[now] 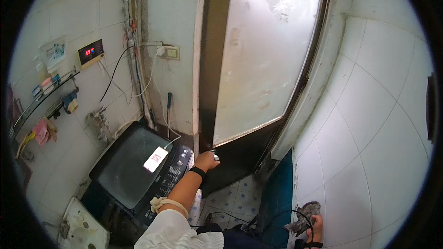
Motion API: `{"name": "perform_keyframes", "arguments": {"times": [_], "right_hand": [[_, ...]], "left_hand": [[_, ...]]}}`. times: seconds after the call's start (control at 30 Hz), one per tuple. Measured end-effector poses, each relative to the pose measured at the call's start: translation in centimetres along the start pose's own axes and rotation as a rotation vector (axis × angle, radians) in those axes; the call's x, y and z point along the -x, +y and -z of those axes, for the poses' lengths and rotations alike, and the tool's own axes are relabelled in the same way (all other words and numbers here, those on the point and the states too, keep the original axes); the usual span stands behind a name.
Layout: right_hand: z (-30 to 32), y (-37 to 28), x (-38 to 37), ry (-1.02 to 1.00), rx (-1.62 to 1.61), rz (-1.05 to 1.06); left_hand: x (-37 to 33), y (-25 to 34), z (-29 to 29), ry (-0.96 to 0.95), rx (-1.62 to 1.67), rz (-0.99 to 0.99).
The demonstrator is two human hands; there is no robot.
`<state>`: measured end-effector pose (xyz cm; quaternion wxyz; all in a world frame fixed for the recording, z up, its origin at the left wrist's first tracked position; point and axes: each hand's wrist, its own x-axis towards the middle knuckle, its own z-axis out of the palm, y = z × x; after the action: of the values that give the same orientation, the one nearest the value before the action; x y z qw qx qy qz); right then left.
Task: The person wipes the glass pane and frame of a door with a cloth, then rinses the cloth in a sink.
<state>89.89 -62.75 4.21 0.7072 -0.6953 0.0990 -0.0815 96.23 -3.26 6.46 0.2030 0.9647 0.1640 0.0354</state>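
My left arm reaches forward, and my left hand (206,161) is closed around the silver door knob (215,156) at the edge of a dark-framed door (251,154) with a frosted glass pane (270,55). At the lower right, my right hand (316,228) is closed on a crumpled grey cloth (308,212), held close to the white tiled wall. A black cable (295,211) loops across in front of the cloth. Part of the right hand's fingers is hidden behind the cloth.
A black top-loading washing machine (124,166) stands at left, with a lit phone (156,159) on its lid, plugged into a charging cable. A white sink (85,226) is at the lower left. A glass shelf (41,99) with toiletries hangs on the left wall. Patterned floor tiles (237,198) show below the door.
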Motion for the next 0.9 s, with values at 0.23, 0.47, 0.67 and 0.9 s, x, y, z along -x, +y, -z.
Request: {"name": "perform_keyframes", "arguments": {"times": [0.23,0.47,0.67,0.9], "right_hand": [[-2.0,-3.4,3.7,-0.129,-0.425,-0.191],[-2.8,-3.6,6.9,0.009,-0.345,-0.270],[-3.3,-4.7,10.7,-0.107,-0.297,-0.295],[-7.2,-8.0,13.2,-0.233,-0.325,-0.298]], "left_hand": [[8.1,3.5,2.8,0.268,0.174,0.141],[9.6,9.9,0.5,0.362,0.177,-0.367],[12.5,14.6,-1.4,0.183,0.247,-0.612],[15.6,12.7,-1.4,0.117,0.292,-0.659]]}}
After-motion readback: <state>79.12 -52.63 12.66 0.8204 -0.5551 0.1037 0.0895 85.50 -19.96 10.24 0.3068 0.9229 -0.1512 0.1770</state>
